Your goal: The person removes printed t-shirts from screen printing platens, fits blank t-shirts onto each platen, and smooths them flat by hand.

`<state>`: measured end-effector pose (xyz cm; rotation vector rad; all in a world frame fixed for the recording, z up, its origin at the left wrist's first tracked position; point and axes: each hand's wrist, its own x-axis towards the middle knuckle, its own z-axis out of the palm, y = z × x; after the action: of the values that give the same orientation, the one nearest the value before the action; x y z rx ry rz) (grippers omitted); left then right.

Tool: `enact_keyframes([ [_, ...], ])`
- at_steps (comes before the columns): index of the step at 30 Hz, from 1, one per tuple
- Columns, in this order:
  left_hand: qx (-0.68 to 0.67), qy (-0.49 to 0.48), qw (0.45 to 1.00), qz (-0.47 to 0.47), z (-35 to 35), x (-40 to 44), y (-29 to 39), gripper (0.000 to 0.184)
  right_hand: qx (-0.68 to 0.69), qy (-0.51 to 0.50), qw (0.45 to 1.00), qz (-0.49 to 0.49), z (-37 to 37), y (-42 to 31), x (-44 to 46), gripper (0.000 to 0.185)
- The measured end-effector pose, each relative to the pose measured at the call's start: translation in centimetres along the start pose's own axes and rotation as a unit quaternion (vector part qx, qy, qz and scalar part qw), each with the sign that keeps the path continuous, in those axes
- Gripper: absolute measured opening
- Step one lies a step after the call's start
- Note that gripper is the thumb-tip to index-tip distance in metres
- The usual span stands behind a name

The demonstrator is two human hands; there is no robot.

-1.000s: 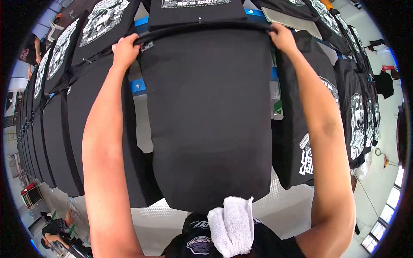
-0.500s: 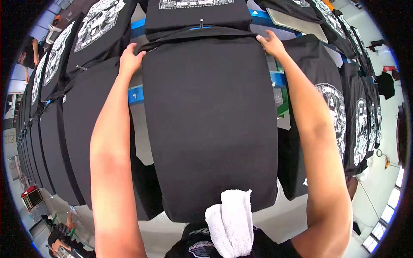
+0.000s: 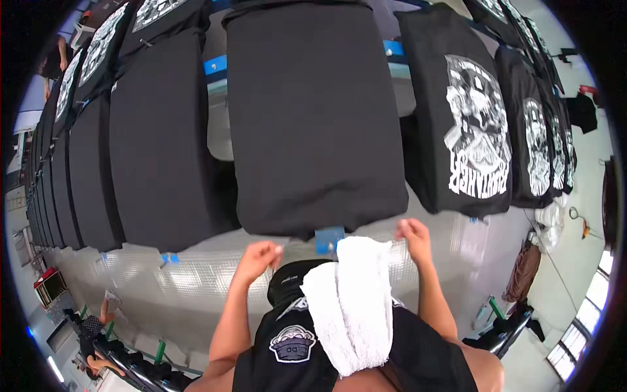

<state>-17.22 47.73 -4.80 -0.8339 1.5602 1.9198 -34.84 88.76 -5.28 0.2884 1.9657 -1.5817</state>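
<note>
The left hand (image 3: 256, 262) and the right hand (image 3: 415, 240) are well apart, each half open with fingers loosely bent. Both are clear of the cloth, just below the near corners of the plain black shirt (image 3: 315, 124). This shirt lies stretched flat over the middle board, with slight creases along its near edge. Between the hands, a blue bracket (image 3: 329, 240) shows under that edge, partly behind a white towel (image 3: 349, 304) hanging at the person's chest. To the left lies another plain black garment (image 3: 160, 144); to the right, a black shirt with a white print (image 3: 480, 127). Farther out, at the upper left edge, part of another person (image 3: 57, 62) shows.
</note>
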Motion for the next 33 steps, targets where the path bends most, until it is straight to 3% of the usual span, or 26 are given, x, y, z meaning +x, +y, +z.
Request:
enact_keyframes([
  [1,-0.036,0.022,0.999,0.024,1.2,0.8,-2.3,0.023,-0.023,-0.026,0.999,0.033,1.5,1.0,-0.9,0.025],
  [3,0.021,0.122,0.992,0.031,3.4,3.2,-5.0,0.024,0.049,-0.05,0.997,0.017,4.8,2.5,-1.1,0.026],
  [5,-0.188,0.152,0.968,0.072,6.4,3.6,-3.0,0.021,0.212,-0.04,0.974,0.075,7.9,2.7,-0.8,0.025],
  [8,-0.331,0.119,0.93,0.104,5.8,6.4,-6.5,0.022,0.293,-0.079,0.949,0.083,8.3,5.1,1.2,0.023],
  [11,-0.319,0.09,0.93,0.157,6.7,4.5,-6.1,0.02,0.24,-0.107,0.965,0.023,7.3,6.8,0.7,0.02],
  [14,-0.33,0.086,0.923,0.177,7.4,3.3,-7.4,0.017,0.315,-0.05,0.947,-0.032,8.2,4.9,-1.7,0.014],
  [20,-0.355,0.065,0.91,0.205,7.5,4.2,-8.7,0.017,0.356,-0.08,0.931,0.013,9.4,4.7,-2.5,0.02],
  [23,-0.371,0.065,0.903,0.208,7.6,4.2,-8.3,0.015,0.349,-0.138,0.927,0.026,7.8,9.6,0.5,0.026],
  [33,-0.391,0.053,0.892,0.219,7.7,3.4,-7.7,0.017,0.421,-0.117,0.899,-0.032,8.6,5.4,-1.9,0.042],
])
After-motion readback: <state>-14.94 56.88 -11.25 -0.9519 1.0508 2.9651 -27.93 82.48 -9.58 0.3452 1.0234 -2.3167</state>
